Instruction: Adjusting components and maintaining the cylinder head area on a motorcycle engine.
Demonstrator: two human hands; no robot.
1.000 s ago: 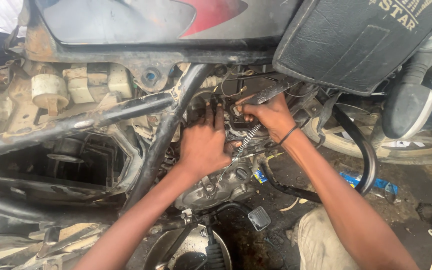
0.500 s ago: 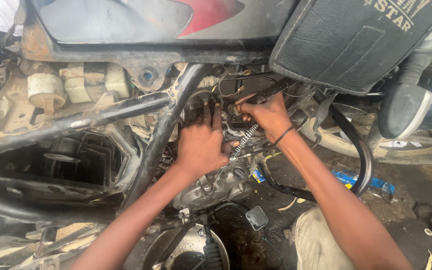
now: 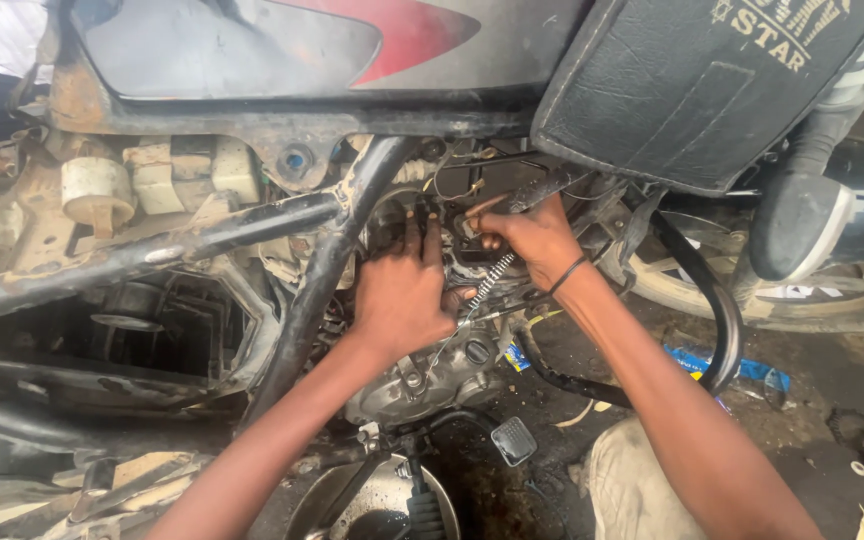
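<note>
Engine part [image 3: 452, 235]: left hand [image 3: 402, 290] pressed flat, open; right hand [image 3: 532, 240] gripping it.

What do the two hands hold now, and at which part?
It cannot be told: left hand and right hand both reach into the motorcycle frame, fingers hidden among parts.

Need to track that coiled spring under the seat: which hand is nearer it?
Right. The right hand sits just above the spring, about touching its upper end. The left hand is beside it to the left, thumb close.
</note>
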